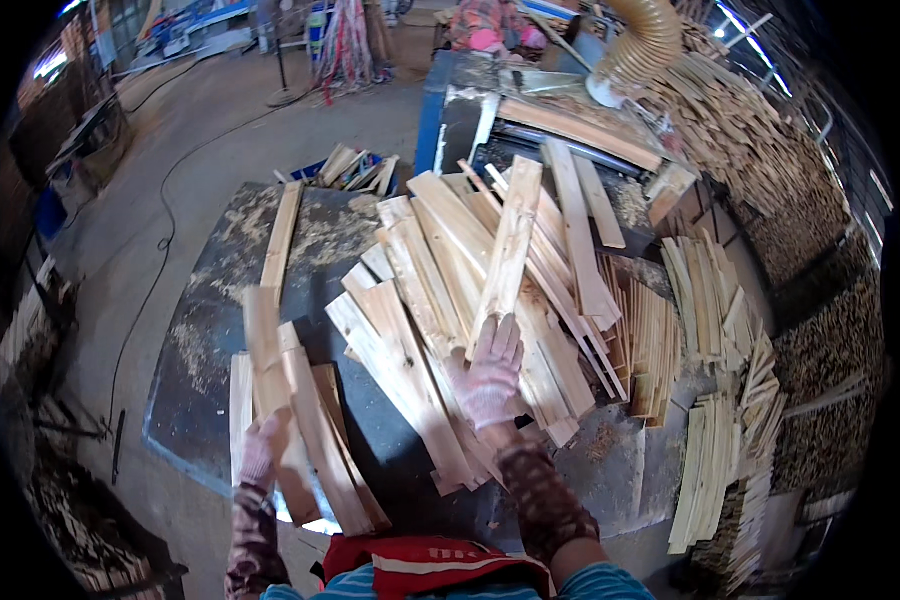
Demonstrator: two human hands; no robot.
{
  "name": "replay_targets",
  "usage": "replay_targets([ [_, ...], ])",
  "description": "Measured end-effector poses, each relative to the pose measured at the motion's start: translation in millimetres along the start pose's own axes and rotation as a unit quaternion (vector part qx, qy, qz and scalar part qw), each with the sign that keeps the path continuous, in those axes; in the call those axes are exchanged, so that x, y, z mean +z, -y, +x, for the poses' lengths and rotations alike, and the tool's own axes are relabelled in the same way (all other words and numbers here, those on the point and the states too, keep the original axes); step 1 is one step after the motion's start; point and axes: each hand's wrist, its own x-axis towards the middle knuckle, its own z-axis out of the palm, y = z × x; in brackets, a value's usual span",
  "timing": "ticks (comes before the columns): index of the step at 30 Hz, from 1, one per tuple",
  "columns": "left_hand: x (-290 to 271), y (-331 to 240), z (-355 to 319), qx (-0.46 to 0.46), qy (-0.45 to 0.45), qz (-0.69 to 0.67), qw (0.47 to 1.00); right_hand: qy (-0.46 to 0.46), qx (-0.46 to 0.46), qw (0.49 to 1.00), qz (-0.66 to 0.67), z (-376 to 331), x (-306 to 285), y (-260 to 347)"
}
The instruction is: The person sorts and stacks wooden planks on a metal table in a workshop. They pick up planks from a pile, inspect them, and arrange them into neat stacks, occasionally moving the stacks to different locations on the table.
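My left hand (260, 452), in a pale work glove, is closed on the edge of a wooden board (264, 350), which stands tilted above a small group of boards (320, 440) at the table's near left. My right hand (492, 372), also gloved, lies with its fingers stretched out on the near end of a long board (513, 235). That board rests on top of a loose, fanned-out pile of planks (410, 350) in the middle of the dark table (195, 400). My left thumb and fingertips are partly hidden.
Beyond the pile stands a machine with a blue side (432, 125) and a ribbed hose (650, 45). A blue bin of offcuts (345, 168) sits behind the table. Stacked slats (705, 470) line the right. A cable (166, 215) crosses the floor; a person (485, 25) is at the far end.
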Motion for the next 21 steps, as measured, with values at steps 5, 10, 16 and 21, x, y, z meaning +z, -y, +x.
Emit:
replay_targets([
  [5,-84,109,-40,-0.156,-0.082,0.460,0.871,0.014,0.105,0.994,0.013,11,27,-25],
  [10,-85,142,-98,-0.101,-0.173,0.467,0.861,0.138,0.300,0.532,0.780,-13,-14,-43],
  [16,-108,152,-60,-0.177,-0.272,0.419,0.848,0.170,0.318,0.309,0.880,-57,-89,-50],
  [21,0,-25,-13,-0.036,-0.200,0.317,0.926,0.100,0.394,0.470,0.784,-131,-23,-64],
])
